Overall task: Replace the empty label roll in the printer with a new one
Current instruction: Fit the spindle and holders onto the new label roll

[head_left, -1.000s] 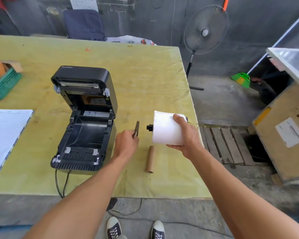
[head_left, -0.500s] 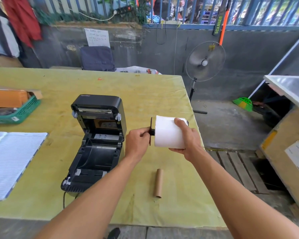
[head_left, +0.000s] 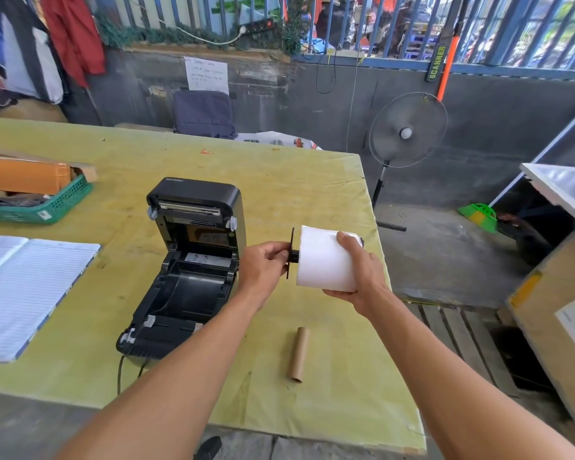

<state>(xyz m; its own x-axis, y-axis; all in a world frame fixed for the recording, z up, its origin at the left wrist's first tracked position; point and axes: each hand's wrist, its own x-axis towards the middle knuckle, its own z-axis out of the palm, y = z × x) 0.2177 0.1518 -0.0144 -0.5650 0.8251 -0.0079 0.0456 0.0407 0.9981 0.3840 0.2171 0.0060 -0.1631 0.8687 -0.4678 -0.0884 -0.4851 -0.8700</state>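
both my hands are up over the table [head_left: 312, 180], joined through one thing: the new roll [head_left: 324, 258]. my right hand [head_left: 362, 272] is wrapped round the roll's right end, thumb on top, fingers underneath, clamped firmly on the paper. my left hand [head_left: 264, 260] pinches the black guide [head_left: 291, 254], a thin flange on the spindle stub that pokes out of the roll's left face; guide and paper look just apart, not yet flush, though i can't tell the exact gap.

the relation that counts: the roll's long axis runs left to right, level with the table edge, and the printer [head_left: 193, 260] lies to the left and a little below, lid tipped back, bay bare and facing up. the bay's width seems to run the same way as the roll's axis, so i judge the roll needs no turning, only a carry leftward and down. my left hand is the nearer one to the bay, almost at the printer's right wall; the right is well apart from it.

the roll is plain white, full and fat, smooth-wound, no loose tail showing from here. the old core [head_left: 298, 355], a bare brown cardboard tube, lies on the table near me, pointing away, clear of both hands
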